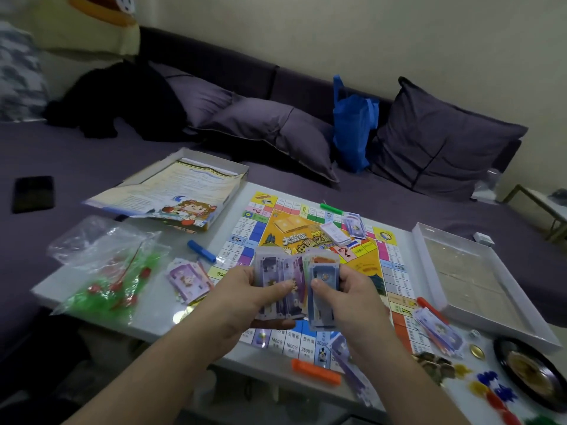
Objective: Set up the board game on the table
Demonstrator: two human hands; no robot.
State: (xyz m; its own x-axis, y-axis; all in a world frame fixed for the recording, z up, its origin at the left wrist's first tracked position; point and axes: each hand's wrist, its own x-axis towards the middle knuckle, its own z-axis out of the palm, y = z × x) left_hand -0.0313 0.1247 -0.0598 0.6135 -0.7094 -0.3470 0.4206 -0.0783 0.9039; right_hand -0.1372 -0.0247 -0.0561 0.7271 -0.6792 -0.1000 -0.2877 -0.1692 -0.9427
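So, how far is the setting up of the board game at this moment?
Roughly midway, I judge. Done: the board lies open on the table, with banknote piles at its left, far and right sides. In hand: the left hand holds a fan of banknotes and the right hand pinches one blue note. Left: the small pieces remain in the plastic bag.

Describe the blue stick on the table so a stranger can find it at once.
Find the colourful game board on the white table. Just off its left edge lies the blue stick; the other sticks are green, orange and red.
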